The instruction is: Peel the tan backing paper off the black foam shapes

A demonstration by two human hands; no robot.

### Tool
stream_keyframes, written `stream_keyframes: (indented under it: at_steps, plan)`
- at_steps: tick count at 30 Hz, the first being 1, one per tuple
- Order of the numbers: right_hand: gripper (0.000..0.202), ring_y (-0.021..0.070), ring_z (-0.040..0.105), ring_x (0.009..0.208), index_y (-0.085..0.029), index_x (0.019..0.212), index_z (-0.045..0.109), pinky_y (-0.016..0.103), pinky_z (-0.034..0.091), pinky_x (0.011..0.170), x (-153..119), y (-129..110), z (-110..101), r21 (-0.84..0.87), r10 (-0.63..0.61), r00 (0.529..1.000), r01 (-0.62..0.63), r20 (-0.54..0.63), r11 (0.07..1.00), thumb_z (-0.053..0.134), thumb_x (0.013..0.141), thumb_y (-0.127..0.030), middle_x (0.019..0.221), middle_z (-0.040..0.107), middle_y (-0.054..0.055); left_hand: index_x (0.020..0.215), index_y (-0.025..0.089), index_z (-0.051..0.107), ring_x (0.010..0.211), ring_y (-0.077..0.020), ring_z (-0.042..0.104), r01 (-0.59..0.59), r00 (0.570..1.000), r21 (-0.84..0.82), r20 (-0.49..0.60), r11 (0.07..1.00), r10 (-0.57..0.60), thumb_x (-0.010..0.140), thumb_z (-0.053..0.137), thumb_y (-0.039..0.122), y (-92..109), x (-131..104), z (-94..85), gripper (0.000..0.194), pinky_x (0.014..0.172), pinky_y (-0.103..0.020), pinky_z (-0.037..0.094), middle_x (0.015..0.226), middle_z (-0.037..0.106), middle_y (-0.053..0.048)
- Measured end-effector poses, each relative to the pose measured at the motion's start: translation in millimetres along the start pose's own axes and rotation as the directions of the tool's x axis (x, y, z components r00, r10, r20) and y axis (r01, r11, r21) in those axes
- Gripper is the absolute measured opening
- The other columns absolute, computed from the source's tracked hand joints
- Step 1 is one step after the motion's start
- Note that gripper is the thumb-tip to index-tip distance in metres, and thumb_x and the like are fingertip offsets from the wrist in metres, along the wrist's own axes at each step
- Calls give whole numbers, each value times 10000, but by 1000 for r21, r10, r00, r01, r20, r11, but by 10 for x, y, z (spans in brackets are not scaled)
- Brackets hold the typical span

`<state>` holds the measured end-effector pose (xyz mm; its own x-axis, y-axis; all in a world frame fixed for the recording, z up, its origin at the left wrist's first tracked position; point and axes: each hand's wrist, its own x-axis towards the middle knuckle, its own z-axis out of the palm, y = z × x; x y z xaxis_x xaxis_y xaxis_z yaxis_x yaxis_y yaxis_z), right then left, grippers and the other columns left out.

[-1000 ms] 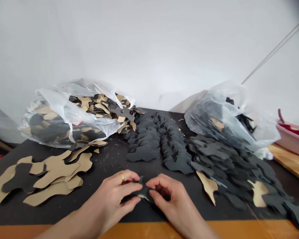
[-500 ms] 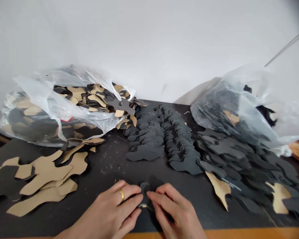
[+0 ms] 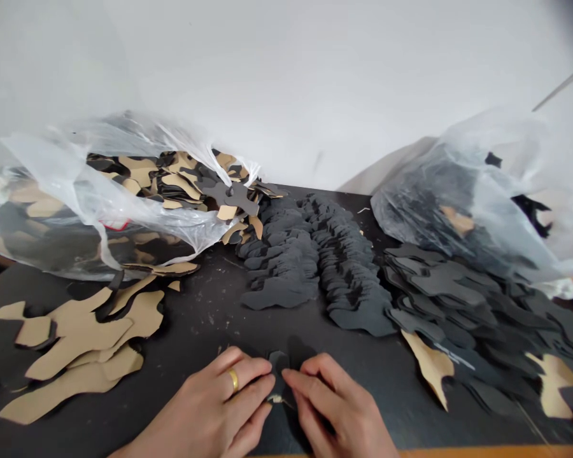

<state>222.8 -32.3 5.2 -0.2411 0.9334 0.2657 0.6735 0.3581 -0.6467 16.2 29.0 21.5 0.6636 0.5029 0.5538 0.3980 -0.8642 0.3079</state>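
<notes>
A small dark grey cut piece is held low over the near middle of the table, with a pale fleck at its lower part. My left hand, wearing a gold ring, pinches it from the left with bent fingers. From the other side, the thumb and fingers of my right hand close on its right edge. Fingers hide much of the piece. Beyond my hands lie two long overlapping rows of dark shaped pieces, a left row and a right row.
A torn clear plastic bag spills tan and black pieces at the back left. Tan-backed pieces lie before it. On the right, a heap of dark pieces spreads below another plastic bag. A white wall rises behind the table.
The view has shifted slightly and moved a little closer, so the bags and heaps sit farther outward. Both hands keep almost the same pinch on the dark piece.
</notes>
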Motion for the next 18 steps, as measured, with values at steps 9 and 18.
stream_keyframes:
  at_steps: [9,18]
  plan:
    - [330,135,639,741,-183,1171,677,219,561,679,23,-26,-16,-12,25,999,-25,30,1000,458,941,-95,901,599,71,1016,164,710,817,-170,672,1,999,22,34,1000,-2,981,467,151,-5,-11,13,245,741,-257,598,958,748,-58]
    - [337,148,645,755,-183,1150,682,233,570,673,29,-36,-4,-33,27,999,-26,35,999,446,931,-83,906,604,80,1086,210,667,885,-181,677,-14,996,40,84,999,11,982,466,187,-19,-84,108,227,825,-299,596,997,735,-47]
